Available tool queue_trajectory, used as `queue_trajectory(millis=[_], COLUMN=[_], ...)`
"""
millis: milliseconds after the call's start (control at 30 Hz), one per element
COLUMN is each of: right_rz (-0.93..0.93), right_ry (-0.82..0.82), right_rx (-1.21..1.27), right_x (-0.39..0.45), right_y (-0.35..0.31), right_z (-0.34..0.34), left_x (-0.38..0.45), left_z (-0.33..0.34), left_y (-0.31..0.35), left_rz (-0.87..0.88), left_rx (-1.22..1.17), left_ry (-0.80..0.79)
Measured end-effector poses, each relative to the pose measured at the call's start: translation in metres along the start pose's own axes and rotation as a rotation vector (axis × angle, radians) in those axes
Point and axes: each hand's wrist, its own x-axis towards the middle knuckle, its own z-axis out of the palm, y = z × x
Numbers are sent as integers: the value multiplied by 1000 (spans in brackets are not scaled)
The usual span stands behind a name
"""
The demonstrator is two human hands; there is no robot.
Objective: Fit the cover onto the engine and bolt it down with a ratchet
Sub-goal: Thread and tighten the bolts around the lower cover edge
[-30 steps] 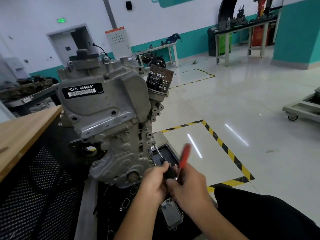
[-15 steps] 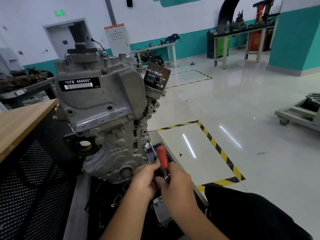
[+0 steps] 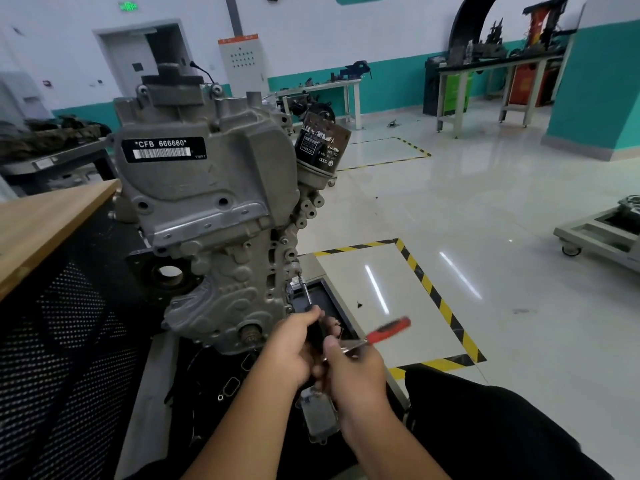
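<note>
A grey engine (image 3: 207, 209) stands upright on a stand, its cast cover (image 3: 221, 299) fitted on the lower front. A ratchet with a red handle (image 3: 388, 329) and a thin extension bar (image 3: 305, 292) reaches a bolt on the engine's right edge. My left hand (image 3: 292, 344) grips the black ratchet head and extension. My right hand (image 3: 353, 368) holds the ratchet's handle, which points right. The bolt itself is hidden by the socket.
A wooden bench top (image 3: 45, 220) and black perforated panel (image 3: 69, 341) lie to the left. An oil filter (image 3: 322, 147) sticks out at the engine's upper right. A small grey part (image 3: 318, 417) lies below my hands. Yellow-black floor tape (image 3: 436, 296) marks the floor; a trolley (image 3: 599, 233) stands right.
The red handle has swung from pointing up to pointing right. My hands stay at the engine's lower right edge.
</note>
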Motion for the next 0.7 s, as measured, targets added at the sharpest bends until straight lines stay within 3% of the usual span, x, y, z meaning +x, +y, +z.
queue_trajectory(millis=[67,100,133,233,300,333,433,500,633,700], right_rz=[245,220,111,-452,-568,-486,115,202,-417,-478], right_ry=[13,11,8,63,81,84,-51,-116,-41,-17], right_rx=[301,252,71,-647,-700,-536,248,334,-480,-549], right_x=[2,3,4,10,11,10,6,5,8,10], right_y=[-7,-8,-8,-5,-1,-2,-19,-26,-19,-10], right_z=[0,-3,-6,-19,-17,-17,-11,-12,-19,-17], left_x=[-2,-2,-2,-2,-2,-3,-4,-4,-3,-3], left_z=[-2,-2,-1,6,6,6,3,2,4,3], left_y=[2,2,1,-2,-1,0,2,4,4,4], left_rz=[2,26,55,128,148,131,44,59,90,85], left_rx=[28,47,68,87,62,53,61,62,68,89], left_ry=[-27,-27,-18,26,41,27,-31,-25,19,45])
